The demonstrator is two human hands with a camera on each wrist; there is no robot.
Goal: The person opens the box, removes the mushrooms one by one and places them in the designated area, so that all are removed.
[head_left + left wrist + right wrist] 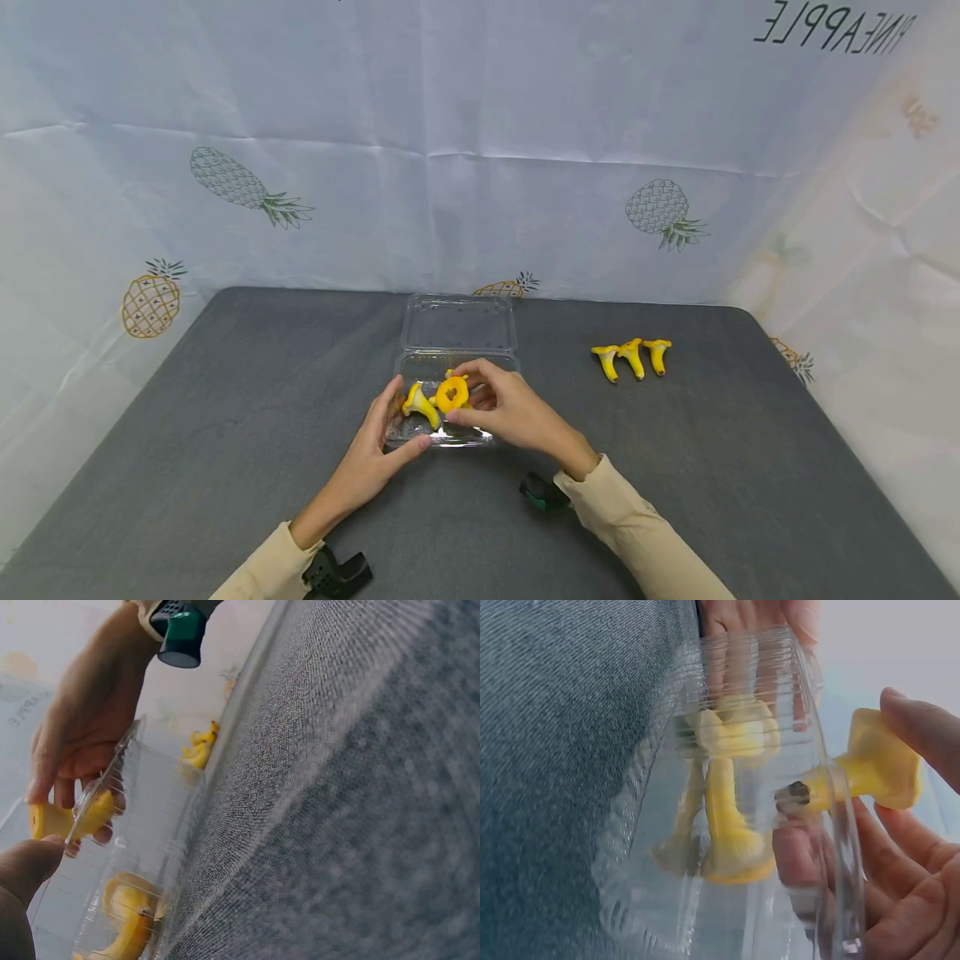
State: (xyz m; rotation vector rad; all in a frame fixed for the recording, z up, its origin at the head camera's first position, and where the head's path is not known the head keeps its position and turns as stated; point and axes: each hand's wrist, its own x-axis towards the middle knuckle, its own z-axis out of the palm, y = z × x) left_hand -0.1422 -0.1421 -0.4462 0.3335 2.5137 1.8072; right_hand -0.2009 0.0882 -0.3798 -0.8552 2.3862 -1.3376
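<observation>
A clear plastic box (450, 440) stands open at the middle of the dark table, its lid (459, 323) lying back. My left hand (401, 417) holds the box's near left corner, thumb along the front wall and fingers on the left wall. My right hand (468, 392) pinches a yellow toy mushroom (452, 393) just above the box's right part. Another yellow mushroom (420, 404) lies inside, by the left fingers. The right wrist view shows the held mushroom (874, 769) at the box's rim and mushrooms (731, 795) inside the box (652, 847). In the left wrist view my left thumb (26, 862) touches the rim.
Three more yellow mushrooms (632, 357) stand in a row on the table's right side, well apart from the box. The dark grey table (225, 417) is backed by a white cloth printed with pineapples (240, 183). A wrist camera (542, 492) sits under my right wrist.
</observation>
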